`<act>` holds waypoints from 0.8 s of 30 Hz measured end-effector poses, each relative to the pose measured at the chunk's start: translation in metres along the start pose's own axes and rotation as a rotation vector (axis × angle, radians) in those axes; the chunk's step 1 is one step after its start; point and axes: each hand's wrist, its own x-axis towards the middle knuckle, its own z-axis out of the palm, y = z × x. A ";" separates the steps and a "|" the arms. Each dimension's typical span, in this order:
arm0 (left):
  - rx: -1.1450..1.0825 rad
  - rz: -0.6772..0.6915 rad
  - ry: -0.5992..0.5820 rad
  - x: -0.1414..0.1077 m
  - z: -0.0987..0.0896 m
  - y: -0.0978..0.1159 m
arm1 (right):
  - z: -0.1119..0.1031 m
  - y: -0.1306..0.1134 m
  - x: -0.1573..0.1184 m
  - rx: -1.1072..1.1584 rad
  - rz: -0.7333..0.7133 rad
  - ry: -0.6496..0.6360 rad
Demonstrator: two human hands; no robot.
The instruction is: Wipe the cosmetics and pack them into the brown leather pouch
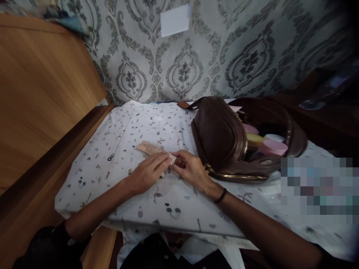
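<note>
A flat, peach-coloured tube or packet [147,147] with markings too blurred to read lies low over the patterned cloth. My left hand [150,170] is closed over its middle, fingers laid across it. At its near right end a small white part [172,158] shows between my two hands; whether it is a cap or a folded edge I cannot tell. My right hand [193,170] pinches that white end between thumb and fingers. Just right of my right hand stands a dark brown leather bag [218,130], its zip open.
Inside the bag are a pink cup-like item [273,147] and a yellow one [254,139]. A white printed cloth [123,138] covers the table. Wooden furniture [45,74] borders the left side, a patterned wall [151,56] the back. A clear bottle [328,87] lies far right.
</note>
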 end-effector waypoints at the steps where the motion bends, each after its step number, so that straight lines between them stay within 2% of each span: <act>1: 0.011 0.034 -0.006 0.001 0.000 0.003 | 0.000 0.000 0.000 0.007 0.002 -0.009; 3: 0.026 0.043 -0.008 0.000 0.002 0.001 | 0.001 -0.001 0.000 0.004 0.011 -0.026; 5: 0.031 -0.017 -0.006 -0.006 0.004 -0.010 | 0.001 -0.001 0.000 -0.018 0.020 -0.034; 11: -0.069 -0.310 -0.013 -0.028 0.003 -0.048 | 0.001 0.000 -0.001 -0.035 0.028 -0.031; 17: -0.106 -0.569 -0.049 -0.037 0.003 -0.060 | -0.001 -0.001 -0.001 -0.053 0.009 -0.025; 21: -0.108 -0.583 -0.030 -0.036 0.001 -0.061 | -0.003 0.000 -0.001 -0.057 -0.003 -0.001; 24: -0.077 -0.501 0.029 -0.028 -0.003 -0.050 | -0.003 0.000 -0.001 -0.062 0.001 0.012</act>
